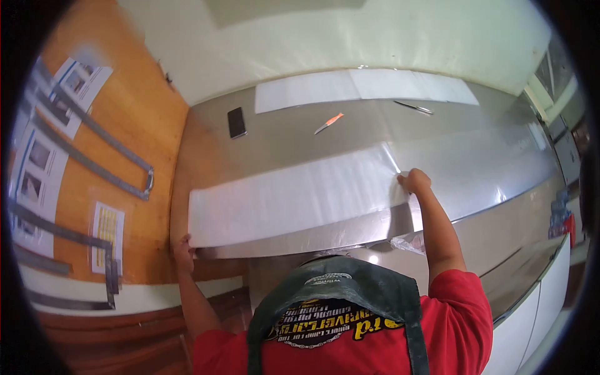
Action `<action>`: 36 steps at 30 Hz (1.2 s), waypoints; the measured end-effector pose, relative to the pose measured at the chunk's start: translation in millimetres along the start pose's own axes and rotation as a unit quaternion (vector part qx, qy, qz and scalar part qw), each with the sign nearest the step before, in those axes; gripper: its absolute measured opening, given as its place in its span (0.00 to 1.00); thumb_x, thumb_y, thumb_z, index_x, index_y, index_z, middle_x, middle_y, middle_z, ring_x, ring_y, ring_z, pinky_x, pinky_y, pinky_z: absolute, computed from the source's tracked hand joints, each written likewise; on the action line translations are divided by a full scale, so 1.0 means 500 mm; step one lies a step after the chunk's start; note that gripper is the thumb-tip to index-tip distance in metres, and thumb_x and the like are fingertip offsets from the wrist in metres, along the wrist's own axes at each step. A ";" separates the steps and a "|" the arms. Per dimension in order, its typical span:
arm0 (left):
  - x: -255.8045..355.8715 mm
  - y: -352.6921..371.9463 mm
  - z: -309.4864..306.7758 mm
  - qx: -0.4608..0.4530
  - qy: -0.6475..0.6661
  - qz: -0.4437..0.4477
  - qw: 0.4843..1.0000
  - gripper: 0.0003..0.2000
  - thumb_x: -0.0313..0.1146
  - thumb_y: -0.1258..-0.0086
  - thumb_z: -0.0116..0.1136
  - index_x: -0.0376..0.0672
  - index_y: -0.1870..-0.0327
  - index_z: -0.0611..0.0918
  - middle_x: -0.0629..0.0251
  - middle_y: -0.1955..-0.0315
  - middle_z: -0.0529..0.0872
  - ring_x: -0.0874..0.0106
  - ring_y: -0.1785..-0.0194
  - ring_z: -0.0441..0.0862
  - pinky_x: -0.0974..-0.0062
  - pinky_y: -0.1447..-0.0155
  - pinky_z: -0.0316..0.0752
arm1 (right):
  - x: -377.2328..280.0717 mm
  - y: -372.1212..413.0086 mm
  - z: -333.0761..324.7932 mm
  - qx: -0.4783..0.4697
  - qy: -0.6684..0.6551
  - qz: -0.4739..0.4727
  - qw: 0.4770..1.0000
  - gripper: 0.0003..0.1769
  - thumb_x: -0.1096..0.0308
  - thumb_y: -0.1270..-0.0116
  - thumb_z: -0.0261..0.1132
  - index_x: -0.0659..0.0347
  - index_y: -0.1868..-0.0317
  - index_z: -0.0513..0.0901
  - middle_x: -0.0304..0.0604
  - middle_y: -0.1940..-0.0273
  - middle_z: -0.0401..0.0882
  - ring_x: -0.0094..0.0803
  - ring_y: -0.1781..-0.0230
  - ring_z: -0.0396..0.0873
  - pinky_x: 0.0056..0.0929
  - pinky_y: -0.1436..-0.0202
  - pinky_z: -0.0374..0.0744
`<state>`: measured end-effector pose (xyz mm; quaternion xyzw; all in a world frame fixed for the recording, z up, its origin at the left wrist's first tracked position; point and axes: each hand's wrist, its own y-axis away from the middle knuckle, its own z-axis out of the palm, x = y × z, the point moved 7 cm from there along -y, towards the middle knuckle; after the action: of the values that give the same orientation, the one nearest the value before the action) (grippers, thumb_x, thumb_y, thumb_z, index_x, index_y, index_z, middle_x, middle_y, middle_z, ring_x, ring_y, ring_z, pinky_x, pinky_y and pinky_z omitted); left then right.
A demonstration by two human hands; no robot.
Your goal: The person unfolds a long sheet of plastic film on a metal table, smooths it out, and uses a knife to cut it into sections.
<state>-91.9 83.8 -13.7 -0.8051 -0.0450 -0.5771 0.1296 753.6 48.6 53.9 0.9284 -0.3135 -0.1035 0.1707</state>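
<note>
Long white sheet (294,200) lies flat across the front of the steel desk (475,162); looks thin, light & floppy w/ a slick face, prob. creases or slides easily, so best held at both ends & kept taut. At its right edge the right hand (414,181) has fingers curled shut on it; the left hand (183,250) is at the near-left corner by the desk rim, can't tell if its fingers pinch sheet or rim. Room: bare steel to the right; phone (236,122), orange cutter (329,122), metal tool (414,107) & second white sheet (365,87) lie well apart at the back, wood wall (137,125) close on the left.
</note>
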 end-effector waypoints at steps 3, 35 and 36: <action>0.090 0.022 0.025 0.094 -0.108 -0.235 0.961 0.12 0.36 0.33 0.61 0.36 0.55 0.82 0.61 0.68 0.85 0.70 0.67 0.81 0.70 0.57 0.78 | 0.013 -0.023 0.020 0.020 0.015 -0.001 1.000 0.27 0.45 0.38 0.65 0.65 0.58 0.85 0.53 0.54 0.85 0.47 0.51 0.83 0.42 0.50 0.80; 0.323 0.122 0.488 0.184 0.209 -0.042 0.960 0.12 0.31 0.38 0.66 0.26 0.65 0.84 0.59 0.71 0.88 0.72 0.66 0.84 0.70 0.61 0.76 | -1.111 0.808 -0.298 0.059 -0.165 -0.768 0.616 0.22 0.57 0.32 0.50 0.68 0.70 0.82 0.64 0.68 0.80 0.59 0.66 0.79 0.51 0.55 0.76; 0.325 0.121 0.499 0.181 0.208 -0.041 0.960 0.12 0.31 0.38 0.66 0.26 0.65 0.84 0.59 0.71 0.88 0.72 0.66 0.84 0.70 0.61 0.76 | -1.119 0.837 -0.344 0.088 -0.175 -0.773 0.604 0.23 0.57 0.32 0.49 0.67 0.67 0.83 0.61 0.64 0.83 0.56 0.64 0.81 0.49 0.53 0.78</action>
<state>204.0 78.0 55.0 -0.6279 -0.1540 -0.7188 0.2555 138.8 125.4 419.4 0.7998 0.4891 -0.3289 -0.1132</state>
